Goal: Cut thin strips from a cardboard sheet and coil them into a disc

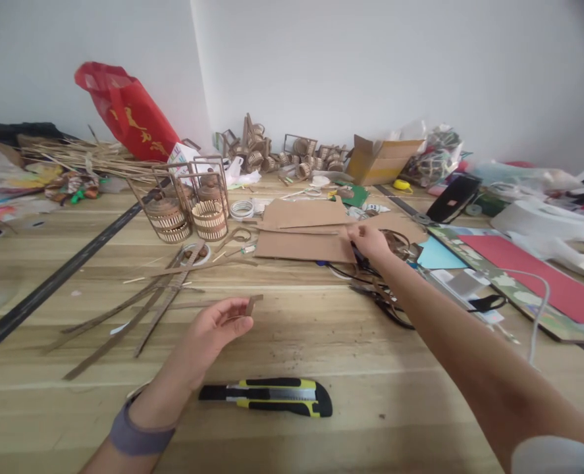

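Note:
My left hand is raised over the wooden table, a short, bent brown strip pinched between thumb and fingers. Farther off, my right hand reaches to the right edge of the flat cardboard pieces. Its fingers are closed, and something dark shows beneath them; I cannot make out what they grip. A thin brown strip lies across the cardboard, its end close to those fingers. Below my left hand lies a yellow and black utility knife. Long brown strips lie crossed to the left.
Small slatted baskets with tall frames stand at the left-centre. Behind are a red bag and an open cardboard box. Dark coiled strips lie under my right forearm. On the right are a red sheet and a white cable.

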A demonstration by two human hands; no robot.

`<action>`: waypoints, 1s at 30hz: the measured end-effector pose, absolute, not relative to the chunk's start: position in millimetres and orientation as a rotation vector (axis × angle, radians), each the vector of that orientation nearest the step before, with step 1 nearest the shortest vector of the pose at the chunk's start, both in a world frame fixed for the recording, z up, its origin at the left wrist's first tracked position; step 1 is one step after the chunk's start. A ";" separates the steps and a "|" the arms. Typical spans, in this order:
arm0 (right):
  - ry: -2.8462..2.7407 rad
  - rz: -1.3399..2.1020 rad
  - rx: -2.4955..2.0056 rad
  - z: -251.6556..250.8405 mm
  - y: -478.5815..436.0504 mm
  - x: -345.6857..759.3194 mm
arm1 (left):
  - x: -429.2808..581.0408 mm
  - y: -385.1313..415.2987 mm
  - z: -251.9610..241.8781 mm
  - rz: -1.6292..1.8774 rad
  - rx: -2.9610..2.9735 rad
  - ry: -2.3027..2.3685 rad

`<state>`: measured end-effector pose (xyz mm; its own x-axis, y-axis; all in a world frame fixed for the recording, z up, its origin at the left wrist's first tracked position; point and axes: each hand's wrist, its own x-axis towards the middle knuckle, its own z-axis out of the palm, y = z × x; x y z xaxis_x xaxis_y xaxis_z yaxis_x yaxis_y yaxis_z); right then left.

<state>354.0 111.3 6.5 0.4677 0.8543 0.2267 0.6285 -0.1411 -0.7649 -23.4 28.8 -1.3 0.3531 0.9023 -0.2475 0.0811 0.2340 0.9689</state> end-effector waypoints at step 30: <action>-2.145 0.181 -2.065 -5.7 25.5 303.4 | -19.9 22.2 -17.0 0.645 1.546 0.942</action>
<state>303.4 25.5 -5.7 -0.0351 0.9989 0.0300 0.9798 0.0403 -0.1958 -19.9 22.2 -17.0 0.5254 0.8453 -0.0972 0.2149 -0.0214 0.9764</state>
